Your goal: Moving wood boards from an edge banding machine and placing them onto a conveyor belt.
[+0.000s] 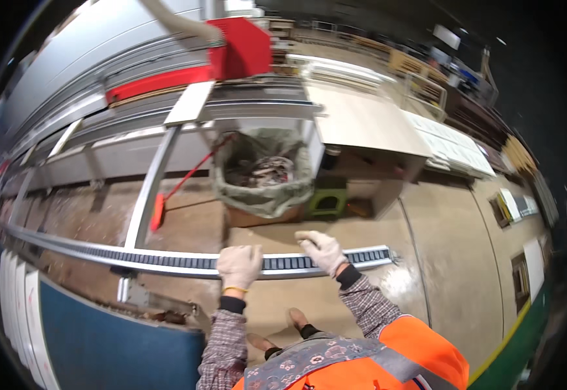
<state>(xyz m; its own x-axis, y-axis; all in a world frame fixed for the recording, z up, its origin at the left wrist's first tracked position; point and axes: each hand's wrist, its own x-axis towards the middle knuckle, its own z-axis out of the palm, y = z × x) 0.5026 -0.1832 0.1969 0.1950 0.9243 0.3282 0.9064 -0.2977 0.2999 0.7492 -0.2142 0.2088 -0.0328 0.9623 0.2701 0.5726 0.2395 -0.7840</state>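
A long metal roller rail (280,263) with dark rollers in its channel runs across in front of me. My left hand (239,266), in a pale work glove, is closed over the rail near its middle. Farther right, toward the rail's free end, my right hand (322,251) wears a matching glove and lies across the same rail, its fingers curled at the far edge. The undersides of both grips are hidden. A metal crossbar (151,185) joins the rail left of my left hand and reaches back to the machine.
Beyond the rail stands a bin with a grey-green liner (264,201) full of scraps, beside a green stool (328,198) and a pale-topped table (368,120). A red long-handled scraper (158,211) leans nearby. A red machine head (241,49) stands behind; blue panels (114,331) are at lower left.
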